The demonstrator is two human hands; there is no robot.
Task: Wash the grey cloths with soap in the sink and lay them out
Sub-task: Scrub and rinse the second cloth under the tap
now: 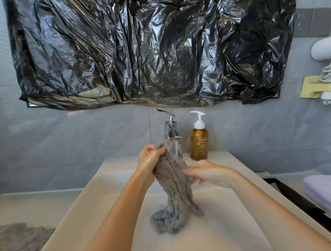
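Rinse step I reckon: left hand clutches the cloth under the running tap, right hand loose-fingered at its side, wringing probably next.

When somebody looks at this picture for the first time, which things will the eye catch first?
The crumpled black plastic sheet fills the wall above the sink. Below it, in the middle, the left hand grips a wet grey cloth under the running tap, with the right hand at its side. An amber soap bottle stands right of the tap.
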